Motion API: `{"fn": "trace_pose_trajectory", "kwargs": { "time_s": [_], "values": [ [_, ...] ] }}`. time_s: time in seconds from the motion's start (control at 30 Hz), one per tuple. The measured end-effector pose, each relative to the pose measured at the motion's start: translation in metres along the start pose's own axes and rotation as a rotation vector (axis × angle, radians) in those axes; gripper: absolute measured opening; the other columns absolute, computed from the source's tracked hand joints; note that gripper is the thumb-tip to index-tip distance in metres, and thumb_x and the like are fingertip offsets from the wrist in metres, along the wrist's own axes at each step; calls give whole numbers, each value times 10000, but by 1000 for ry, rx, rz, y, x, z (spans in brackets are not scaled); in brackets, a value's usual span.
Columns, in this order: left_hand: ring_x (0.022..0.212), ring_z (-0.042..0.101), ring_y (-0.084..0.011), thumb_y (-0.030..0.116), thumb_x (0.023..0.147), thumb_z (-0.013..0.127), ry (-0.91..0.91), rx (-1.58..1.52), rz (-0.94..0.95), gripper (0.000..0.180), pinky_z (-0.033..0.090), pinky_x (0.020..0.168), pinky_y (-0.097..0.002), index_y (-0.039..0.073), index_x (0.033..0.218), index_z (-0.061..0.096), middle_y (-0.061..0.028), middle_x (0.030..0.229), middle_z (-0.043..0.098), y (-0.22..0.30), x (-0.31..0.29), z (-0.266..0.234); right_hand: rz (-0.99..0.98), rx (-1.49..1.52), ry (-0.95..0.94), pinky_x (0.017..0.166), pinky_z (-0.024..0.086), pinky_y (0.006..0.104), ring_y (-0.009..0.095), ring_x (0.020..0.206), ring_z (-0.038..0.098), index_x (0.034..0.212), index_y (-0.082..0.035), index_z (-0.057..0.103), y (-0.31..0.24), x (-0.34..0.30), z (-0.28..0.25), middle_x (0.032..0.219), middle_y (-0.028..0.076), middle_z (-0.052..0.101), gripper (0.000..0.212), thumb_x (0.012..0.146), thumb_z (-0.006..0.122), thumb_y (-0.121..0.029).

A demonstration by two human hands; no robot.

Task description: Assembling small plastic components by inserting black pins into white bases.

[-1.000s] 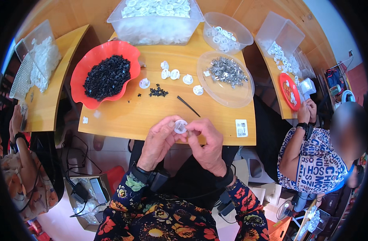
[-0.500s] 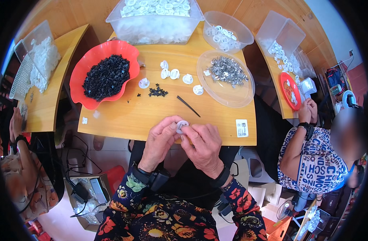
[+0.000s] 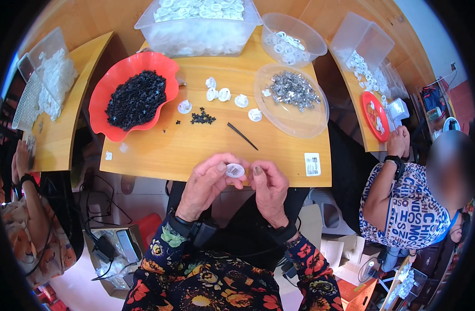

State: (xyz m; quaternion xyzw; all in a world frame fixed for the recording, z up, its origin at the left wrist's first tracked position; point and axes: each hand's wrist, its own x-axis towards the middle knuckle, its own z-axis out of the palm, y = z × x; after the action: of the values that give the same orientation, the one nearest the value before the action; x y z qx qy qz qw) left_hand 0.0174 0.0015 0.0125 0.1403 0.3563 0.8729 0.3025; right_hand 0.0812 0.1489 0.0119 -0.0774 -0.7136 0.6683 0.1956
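Over the table's front edge, my left hand (image 3: 206, 185) pinches a small round white plastic part (image 3: 235, 170) between thumb and fingers, its flat face turned up. Just right of it is my right hand (image 3: 270, 193), apart from the part, thumb and forefinger drawn together; whatever may be between them is too small to make out. Beyond both hands a thin black stick (image 3: 242, 136) lies on the wood. Farther back are a small heap of black pieces (image 3: 202, 117) and several white round parts (image 3: 241, 101) standing loose.
A red scalloped bowl (image 3: 170, 83) of black pieces sits left. Behind stand a clear bin (image 3: 196, 41) of white parts and a round tub (image 3: 318, 49) of rings. A clear lid (image 3: 294, 128) carries metal bits. Co-workers sit at both sides, one hand (image 3: 398, 142) by a red plate (image 3: 368, 98).
My right hand has drawn back to the right, off the white part. My left hand keeps hold of it, now with its face more in view.
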Motion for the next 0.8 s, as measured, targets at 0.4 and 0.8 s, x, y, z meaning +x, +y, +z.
{"fn": "trace_pose_trajectory", "kwargs": {
  "time_s": [0.4, 0.8],
  "values": [
    [939, 600, -210, 331, 967, 503, -30, 10, -13, 399, 512, 790, -308, -32, 1129, 520, -188, 1124, 581, -2, -1, 0, 14, -64, 23, 571, 416, 206, 51, 644, 511, 937, 10, 606, 5, 1, -1, 718, 10, 569, 135, 933, 584, -124],
    [900, 618, -186, 255, 979, 480, 9, -35, -42, 320, 521, 760, -291, -29, 1117, 534, -155, 1062, 606, 0, -3, -1, 80, -3, -9, 566, 403, 194, 45, 631, 494, 936, 22, 609, -4, 6, 0, 719, -7, 565, 161, 937, 582, -137]
  ]
}}
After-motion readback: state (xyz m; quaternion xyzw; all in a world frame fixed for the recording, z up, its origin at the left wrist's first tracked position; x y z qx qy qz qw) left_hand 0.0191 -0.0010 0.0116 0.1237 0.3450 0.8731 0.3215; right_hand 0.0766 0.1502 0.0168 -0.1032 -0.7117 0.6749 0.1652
